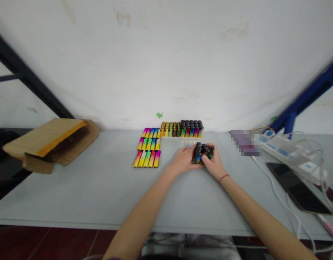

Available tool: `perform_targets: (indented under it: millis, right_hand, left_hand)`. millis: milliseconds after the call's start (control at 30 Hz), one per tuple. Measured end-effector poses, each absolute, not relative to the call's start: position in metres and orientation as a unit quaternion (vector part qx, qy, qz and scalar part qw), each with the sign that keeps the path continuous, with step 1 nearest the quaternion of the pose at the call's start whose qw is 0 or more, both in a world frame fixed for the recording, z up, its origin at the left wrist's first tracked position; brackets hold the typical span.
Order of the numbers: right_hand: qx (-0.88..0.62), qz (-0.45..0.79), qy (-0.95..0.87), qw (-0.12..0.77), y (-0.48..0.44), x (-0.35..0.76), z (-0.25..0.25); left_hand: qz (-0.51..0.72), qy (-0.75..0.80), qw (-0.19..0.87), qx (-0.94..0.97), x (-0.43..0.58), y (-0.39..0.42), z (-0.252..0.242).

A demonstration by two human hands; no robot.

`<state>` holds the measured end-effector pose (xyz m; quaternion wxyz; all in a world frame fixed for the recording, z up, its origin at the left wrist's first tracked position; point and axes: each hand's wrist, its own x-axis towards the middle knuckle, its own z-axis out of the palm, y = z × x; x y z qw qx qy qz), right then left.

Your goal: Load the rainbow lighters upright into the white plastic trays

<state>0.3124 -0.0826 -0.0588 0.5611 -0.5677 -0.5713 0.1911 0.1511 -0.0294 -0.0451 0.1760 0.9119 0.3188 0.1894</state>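
Both of my hands meet at the middle of the grey table (101,187) around a small bunch of lighters (202,153) with black caps and rainbow bodies. My left hand (182,160) grips the bunch from the left, fingers curled. My right hand (215,162) closes on it from the right; a thin red band sits on that wrist. Behind the hands a row of upright lighters (182,129) stands by the wall. To the left, rainbow lighters (148,148) lie flat in three rows.
An open cardboard box (51,144) lies on its side at the table's left end. At the right are a white power strip (284,150) with cables, a dark phone (297,187) and a blurred purple item (243,142). A white wall rises behind the table.
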Motion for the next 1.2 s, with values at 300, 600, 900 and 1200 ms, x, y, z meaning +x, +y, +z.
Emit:
perform_targets:
  millis: [300, 600, 900, 1200]
  right_hand:
    - [-0.588, 0.138, -0.497, 0.624, -0.082, 0.304, -0.061]
    - [-0.521, 0.167, -0.335, 0.767, -0.078, 0.3, -0.004]
    - [-0.522, 0.304, -0.377, 0.702, -0.066, 0.222, 0.013]
    - [-0.584, 0.39, -0.364, 0.613, -0.051, 0.186, -0.024]
  left_hand:
    - [0.193, 0.319, 0.173, 0.912, 0.152, -0.031, -0.042]
    - [0.238, 0.308, 0.271, 0.88, 0.146, -0.031, -0.043]
    - [0.539, 0.37, 0.507, 0.561, 0.149, -0.056, 0.0]
    - [0.56, 0.506, 0.552, 0.354, 0.137, -0.052, -0.022]
